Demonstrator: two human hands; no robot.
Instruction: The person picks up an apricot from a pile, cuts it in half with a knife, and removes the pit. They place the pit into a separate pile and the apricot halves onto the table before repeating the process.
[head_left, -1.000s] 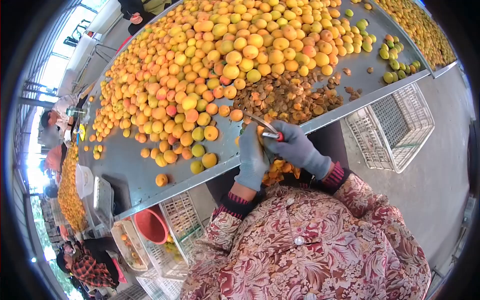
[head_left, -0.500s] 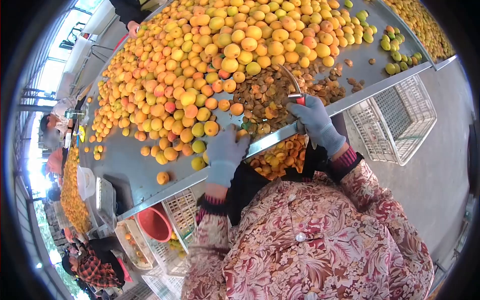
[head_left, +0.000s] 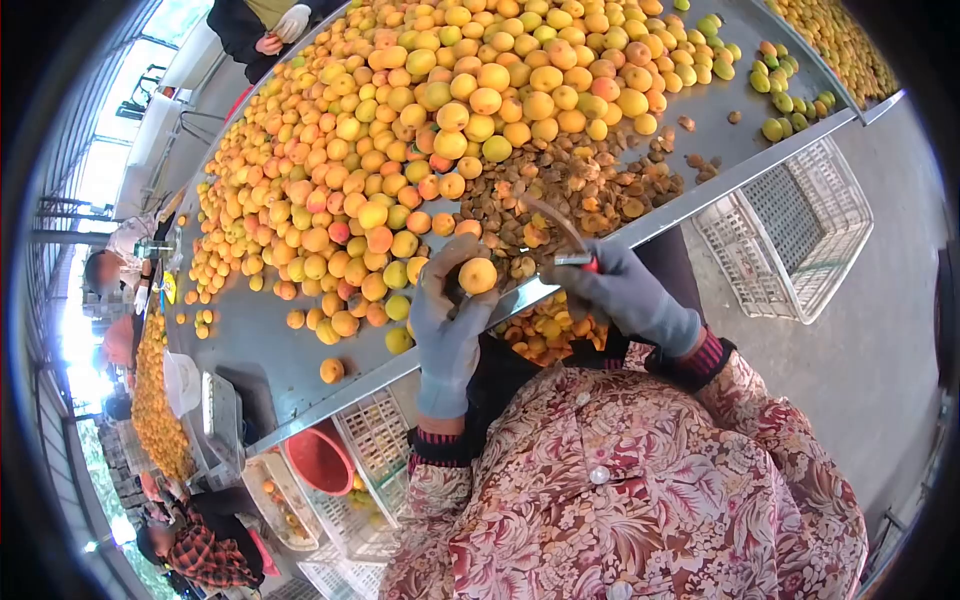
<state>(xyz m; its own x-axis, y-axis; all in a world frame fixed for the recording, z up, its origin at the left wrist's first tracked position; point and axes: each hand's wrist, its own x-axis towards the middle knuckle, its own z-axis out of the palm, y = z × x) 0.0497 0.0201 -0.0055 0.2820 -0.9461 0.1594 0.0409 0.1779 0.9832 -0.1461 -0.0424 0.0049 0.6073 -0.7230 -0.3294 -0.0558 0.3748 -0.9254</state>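
Observation:
My left hand [head_left: 446, 325], in a grey glove, is closed around a whole yellow-orange apricot [head_left: 478, 276] just above the table's near edge. To its right, my gloved right hand [head_left: 636, 298] grips a small curved knife [head_left: 558, 222] by its red handle, blade pointing up and to the left. A large heap of apricots [head_left: 370, 150] covers much of the metal table [head_left: 285, 375]. Brown apricot pits [head_left: 590, 195] lie in a pile beyond my hands. Below the table edge, split apricot pieces [head_left: 540, 335] show between my arms.
A white plastic crate [head_left: 800, 225] stands on the floor at right. Greenish fruit [head_left: 790, 105] sits near the table's right corner. A red bucket [head_left: 322, 460] and more crates are under the left side. Other people are at the far side and left.
My left hand has turned and lifted slightly, bringing the apricot into plain view. My right hand has come lower with the knife. Across the table, more of another person's hands shows.

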